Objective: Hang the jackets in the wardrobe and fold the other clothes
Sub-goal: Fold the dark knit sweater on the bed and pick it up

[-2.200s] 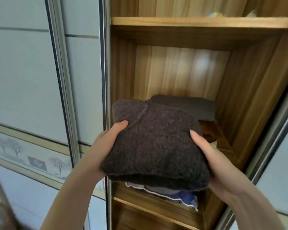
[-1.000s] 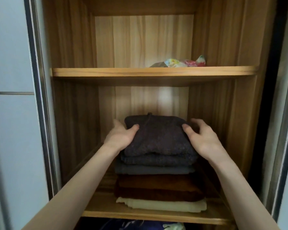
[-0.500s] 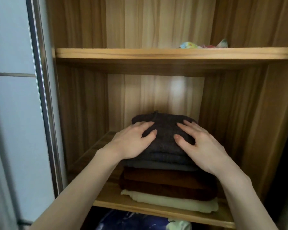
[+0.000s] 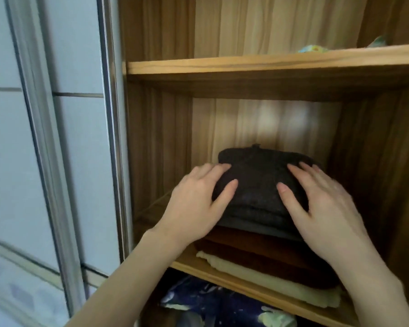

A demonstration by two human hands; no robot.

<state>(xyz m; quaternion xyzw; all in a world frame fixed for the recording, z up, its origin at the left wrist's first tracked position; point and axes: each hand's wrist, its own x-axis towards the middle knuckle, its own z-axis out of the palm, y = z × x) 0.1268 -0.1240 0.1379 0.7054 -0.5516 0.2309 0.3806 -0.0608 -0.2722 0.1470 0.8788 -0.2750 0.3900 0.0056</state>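
A pale sliding door [image 4: 76, 161] with a metal frame is standing at the far left, beside the open wooden wardrobe [image 4: 156, 138]. Just right of it, the person's left hand [image 4: 196, 208] is lying on the left side of a folded dark knitted sweater [image 4: 257, 180], fingers spread and fairly straight, pressing flat on the wool rather than curling round it. The sweater is sitting on top of a stack of folded clothes on the middle shelf [image 4: 250, 287] of the wardrobe: beneath it a grey folded garment [image 4: 253, 226] is showing, then a brown folded garment [image 4: 269, 258], and at the bottom a cream folded garment [image 4: 281, 286] is lying directly on the shelf board. Further right, the right hand [image 4: 324, 208] is resting on the right side of the same sweater, fingers likewise spread and open, palm down. The two hands are lying apart, with bare wool showing between the thumbs. Above, an upper shelf [image 4: 269, 63] is carrying a small colourful item [image 4: 313, 48] near its right end, only partly visible. Below the middle shelf, a dark blue patterned fabric [image 4: 210, 305] is lying in the lower compartment
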